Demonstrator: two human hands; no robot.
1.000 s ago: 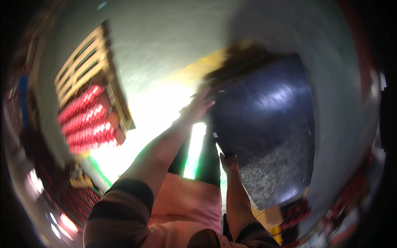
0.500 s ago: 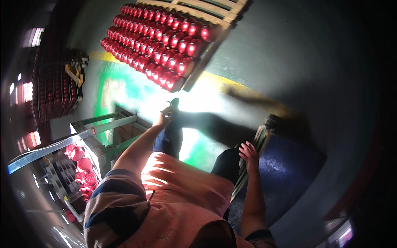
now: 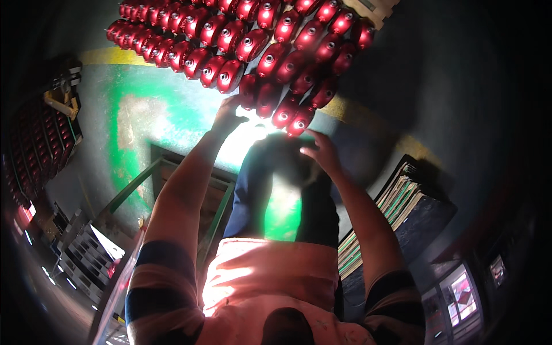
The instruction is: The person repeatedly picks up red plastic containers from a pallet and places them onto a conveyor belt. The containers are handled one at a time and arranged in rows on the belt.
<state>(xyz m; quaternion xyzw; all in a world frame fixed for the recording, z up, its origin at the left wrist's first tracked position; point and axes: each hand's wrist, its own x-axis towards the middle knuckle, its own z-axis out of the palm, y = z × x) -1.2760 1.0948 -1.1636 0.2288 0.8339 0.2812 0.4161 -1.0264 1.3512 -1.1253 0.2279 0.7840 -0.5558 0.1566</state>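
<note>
Shiny red canisters [image 3: 230, 76], rounded and each with a small metal neck, lie stacked in rows ahead of me. My left hand [image 3: 229, 118] is at the lower edge of the stack, thumb spread away from the fingers. Its fingertips are close to a canister [image 3: 248, 92]; glare hides whether they touch. My right hand [image 3: 323, 150] is just below the lowest canister [image 3: 301, 123] at the stack's front right. Its thumb and fingers are apart, and nothing shows between them.
A wooden pallet [image 3: 374, 11] shows behind the stack. To my right is a pile of thin boards [image 3: 397, 201]; a frame [image 3: 138, 185] stands at my left. Farther left are another red stack [image 3: 40, 149] and a yellow pallet truck part [image 3: 60, 103]. Bright light falls on the green-patched floor [image 3: 172, 115].
The canister stack now looms closer, and my body has turned toward it. Both hands have reached forward to its lower edge, the right one away from beside the boards.
</note>
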